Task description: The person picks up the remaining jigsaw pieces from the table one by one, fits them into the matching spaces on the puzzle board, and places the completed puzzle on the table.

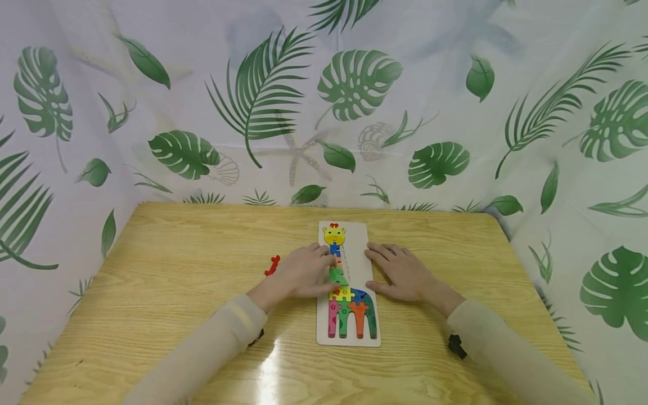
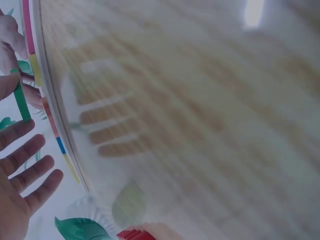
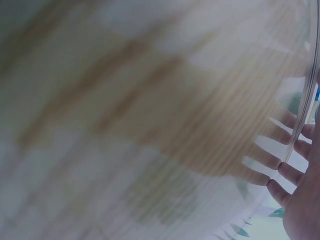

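Observation:
A white puzzle board (image 1: 356, 239) lies lengthwise on the table with colored pieces forming a giraffe, the yellow head (image 1: 334, 235) at its far end. Over the neck, my left hand (image 1: 302, 272) pinches a green puzzle piece (image 2: 21, 100) between thumb and index finger; the left wrist view shows it raised above the board, with the other fingers spread. My right hand (image 1: 402, 274) rests at the board's right edge, fingers extended and fingertips touching it. The left fingers partly cover the neck pieces. Left of the board lies a loose red puzzle piece (image 1: 272, 265).
The board sits on a glossy wooden table (image 1: 202, 247) that reflects the hands and a light. Behind and beside the table hangs a white cloth (image 1: 283, 185) printed with green leaves.

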`<action>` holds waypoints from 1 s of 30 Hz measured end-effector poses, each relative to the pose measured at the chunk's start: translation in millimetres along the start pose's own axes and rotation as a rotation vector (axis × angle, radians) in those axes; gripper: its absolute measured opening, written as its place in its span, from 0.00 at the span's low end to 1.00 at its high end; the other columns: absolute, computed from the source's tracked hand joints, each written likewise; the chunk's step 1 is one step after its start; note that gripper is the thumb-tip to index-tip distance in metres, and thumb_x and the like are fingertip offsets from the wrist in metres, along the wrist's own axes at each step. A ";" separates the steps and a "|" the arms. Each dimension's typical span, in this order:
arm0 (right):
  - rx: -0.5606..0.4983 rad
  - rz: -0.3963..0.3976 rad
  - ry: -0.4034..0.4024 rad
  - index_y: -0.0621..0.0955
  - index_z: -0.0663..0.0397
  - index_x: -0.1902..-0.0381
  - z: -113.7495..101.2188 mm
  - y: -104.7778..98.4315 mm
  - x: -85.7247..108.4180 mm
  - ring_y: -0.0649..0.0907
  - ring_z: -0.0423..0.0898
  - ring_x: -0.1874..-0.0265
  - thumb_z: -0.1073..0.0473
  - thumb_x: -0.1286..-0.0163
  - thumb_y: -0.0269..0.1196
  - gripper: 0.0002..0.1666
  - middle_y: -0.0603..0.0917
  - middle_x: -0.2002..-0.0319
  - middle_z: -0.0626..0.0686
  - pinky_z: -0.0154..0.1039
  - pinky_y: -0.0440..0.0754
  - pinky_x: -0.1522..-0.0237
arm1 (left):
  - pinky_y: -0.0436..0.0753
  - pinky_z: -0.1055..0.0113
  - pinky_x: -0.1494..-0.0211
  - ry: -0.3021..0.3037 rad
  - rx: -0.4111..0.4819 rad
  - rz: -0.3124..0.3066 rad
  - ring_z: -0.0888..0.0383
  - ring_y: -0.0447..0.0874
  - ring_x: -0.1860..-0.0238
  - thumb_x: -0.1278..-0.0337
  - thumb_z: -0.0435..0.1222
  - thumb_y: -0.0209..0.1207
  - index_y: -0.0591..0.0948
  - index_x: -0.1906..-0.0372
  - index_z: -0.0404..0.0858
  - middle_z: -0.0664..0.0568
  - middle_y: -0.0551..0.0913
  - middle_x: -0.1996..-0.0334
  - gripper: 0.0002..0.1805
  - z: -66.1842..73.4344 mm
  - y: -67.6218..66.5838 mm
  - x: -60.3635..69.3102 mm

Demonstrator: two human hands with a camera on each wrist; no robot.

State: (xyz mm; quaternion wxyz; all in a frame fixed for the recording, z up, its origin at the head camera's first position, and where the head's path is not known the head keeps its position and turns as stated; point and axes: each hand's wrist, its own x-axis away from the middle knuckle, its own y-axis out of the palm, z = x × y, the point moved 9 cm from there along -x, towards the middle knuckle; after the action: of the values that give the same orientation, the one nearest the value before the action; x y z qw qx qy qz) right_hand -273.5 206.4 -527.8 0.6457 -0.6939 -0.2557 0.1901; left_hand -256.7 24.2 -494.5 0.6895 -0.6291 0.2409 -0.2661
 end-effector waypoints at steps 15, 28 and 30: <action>-0.001 -0.004 0.003 0.65 0.43 0.18 0.4 -0.5 -0.2 0.69 0.62 0.22 0.22 0.26 0.51 0.49 0.64 0.17 0.51 0.69 0.69 0.24 | 0.87 0.61 0.42 0.036 -0.026 -0.026 0.53 0.81 0.42 0.32 0.67 0.57 0.84 0.41 0.46 0.52 0.84 0.41 0.32 3.3 5.8 -6.0; -0.002 -0.007 0.000 0.66 0.44 0.18 -1.0 -1.0 -0.7 0.70 0.62 0.22 0.22 0.26 0.51 0.49 0.65 0.17 0.51 0.69 0.69 0.24 | 0.87 0.61 0.40 0.042 -0.025 -0.044 0.52 0.81 0.40 0.32 0.66 0.58 0.84 0.41 0.46 0.51 0.83 0.40 0.32 1.6 8.8 -7.7; -0.004 -0.007 0.001 0.66 0.44 0.18 -1.1 -1.0 -0.6 0.70 0.62 0.22 0.22 0.26 0.51 0.49 0.65 0.17 0.52 0.69 0.68 0.24 | 0.87 0.61 0.40 0.039 -0.025 -0.047 0.53 0.81 0.40 0.32 0.66 0.58 0.84 0.41 0.46 0.51 0.83 0.39 0.32 1.2 9.2 -7.6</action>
State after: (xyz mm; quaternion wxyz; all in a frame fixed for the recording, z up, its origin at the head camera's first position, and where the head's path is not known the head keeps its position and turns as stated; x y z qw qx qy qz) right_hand -273.5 205.3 -526.7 0.6453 -0.6942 -0.2583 0.1870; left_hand -261.0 30.8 -503.5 0.6703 -0.6379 0.2426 -0.2916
